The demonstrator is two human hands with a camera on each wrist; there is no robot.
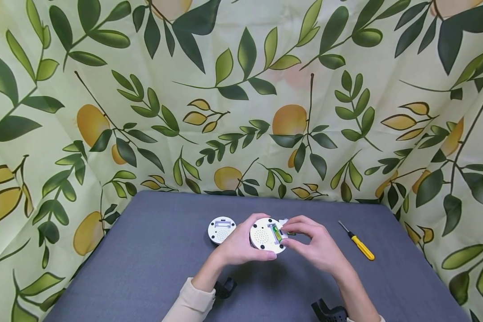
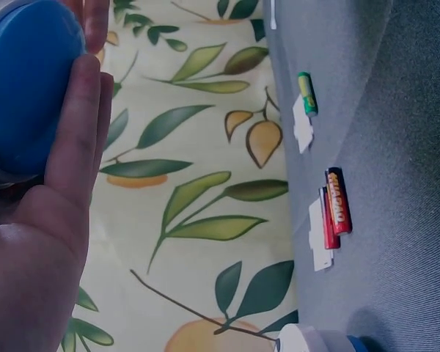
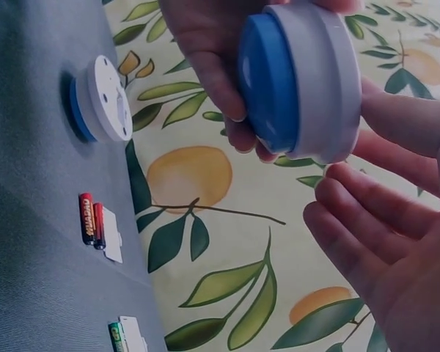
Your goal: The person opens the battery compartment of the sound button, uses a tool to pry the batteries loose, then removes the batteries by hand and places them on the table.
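My left hand (image 1: 243, 241) grips a round white device (image 1: 261, 235) with a blue front (image 2: 33, 81), its back turned up toward the head camera. A green battery (image 1: 277, 233) lies in the open battery slot of that back. At the slot, my right hand (image 1: 315, 243) has its thumb and fingertips at the battery's side, pinching it. In the right wrist view its other fingers (image 3: 359, 220) are loosely bent below the device. A second round device (image 1: 221, 229) sits back up on the table, left of my left hand, its slot uncovered.
A yellow-handled screwdriver (image 1: 361, 246) lies on the grey table (image 1: 157, 250) at right. Red and black batteries (image 2: 337, 202) lie beside a white cover (image 2: 320, 235); another green battery (image 2: 307, 94) is beside another cover (image 2: 303, 126). Leaf-patterned cloth (image 1: 241, 112) hangs behind.
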